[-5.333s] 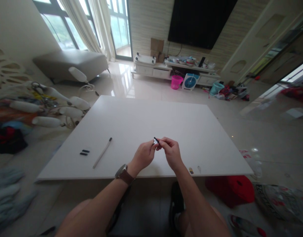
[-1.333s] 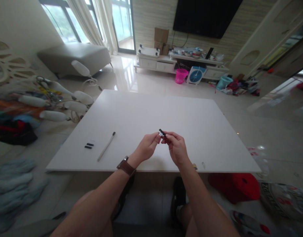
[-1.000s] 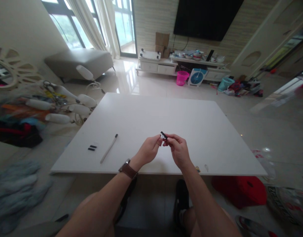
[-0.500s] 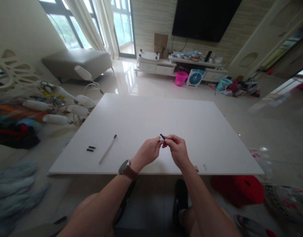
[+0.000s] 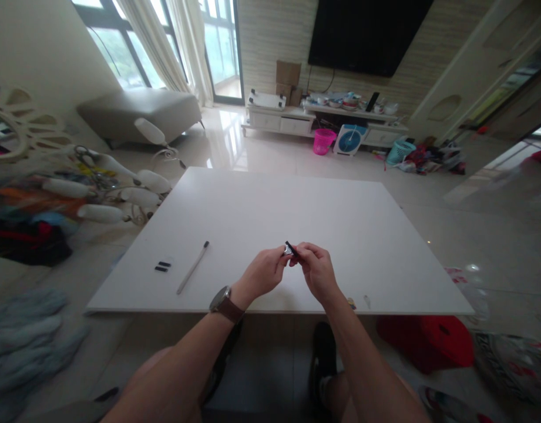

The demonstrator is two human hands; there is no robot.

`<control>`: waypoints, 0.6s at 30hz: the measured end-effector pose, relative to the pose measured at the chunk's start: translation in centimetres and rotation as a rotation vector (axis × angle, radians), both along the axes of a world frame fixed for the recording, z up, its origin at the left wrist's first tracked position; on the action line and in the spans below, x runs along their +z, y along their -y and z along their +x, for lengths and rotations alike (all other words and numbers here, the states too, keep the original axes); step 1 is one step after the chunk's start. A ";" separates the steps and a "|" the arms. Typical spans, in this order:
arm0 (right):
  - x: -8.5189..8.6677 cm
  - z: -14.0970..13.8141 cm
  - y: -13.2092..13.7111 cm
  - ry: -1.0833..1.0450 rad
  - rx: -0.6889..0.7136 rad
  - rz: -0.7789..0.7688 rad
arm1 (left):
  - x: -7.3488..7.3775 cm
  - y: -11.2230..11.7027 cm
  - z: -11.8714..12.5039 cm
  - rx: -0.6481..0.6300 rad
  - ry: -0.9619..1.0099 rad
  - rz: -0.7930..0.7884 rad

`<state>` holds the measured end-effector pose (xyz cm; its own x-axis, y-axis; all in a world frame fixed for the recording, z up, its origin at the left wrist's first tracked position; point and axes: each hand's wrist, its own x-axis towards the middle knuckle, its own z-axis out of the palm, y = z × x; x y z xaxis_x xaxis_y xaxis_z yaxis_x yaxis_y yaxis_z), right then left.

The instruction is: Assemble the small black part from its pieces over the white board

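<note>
We pinch the small black part (image 5: pixel 290 248) over the table's (image 5: pixel 323 205) near edge, fingers of left hand (image 5: pixel 262 274) and right hand (image 5: pixel 316 272) clamped on opposite ends — we judge it light, stiff, easily dropped — best gripped at its ends with fingertips.

White table (image 5: pixel 261 205): pen (image 5: pixel 193 267), two black caps (image 5: pixel 162 267)
</note>
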<state>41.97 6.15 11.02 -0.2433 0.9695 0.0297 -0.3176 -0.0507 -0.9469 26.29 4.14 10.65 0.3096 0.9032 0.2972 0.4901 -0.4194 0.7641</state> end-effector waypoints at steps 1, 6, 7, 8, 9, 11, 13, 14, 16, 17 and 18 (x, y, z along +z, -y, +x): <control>0.1 -0.1 0.0 -0.019 0.003 -0.012 | 0.1 0.0 0.0 -0.001 0.002 0.000; 0.8 -0.4 0.2 -0.091 -0.021 -0.060 | 0.4 0.0 0.3 0.018 0.019 0.030; 0.9 -0.4 0.2 -0.096 -0.026 -0.063 | 0.4 0.0 0.4 0.025 0.022 0.035; 1.0 -0.4 0.2 -0.099 -0.031 -0.065 | 0.4 0.0 0.4 0.031 0.025 0.039; 1.0 -0.5 0.2 -0.101 -0.035 -0.065 | 0.4 0.0 0.5 0.034 0.028 0.044; 1.1 -0.5 0.2 -0.112 -0.041 -0.065 | 0.4 0.0 0.6 0.037 0.030 0.051; 1.1 -0.5 0.2 -0.127 -0.047 -0.066 | 0.4 0.0 0.6 0.038 0.025 0.056; 1.1 -0.5 0.2 -0.133 -0.051 -0.066 | 0.4 0.0 0.6 0.039 0.021 0.057; 1.1 -0.5 0.3 -0.133 -0.057 -0.063 | 0.3 0.0 0.5 0.041 0.015 0.059; 1.0 -0.5 0.3 -0.128 -0.058 -0.061 | 0.3 0.0 0.5 0.039 0.016 0.058; 1.0 -0.5 0.3 -0.123 -0.060 -0.057 | 0.3 0.0 0.5 0.037 0.017 0.057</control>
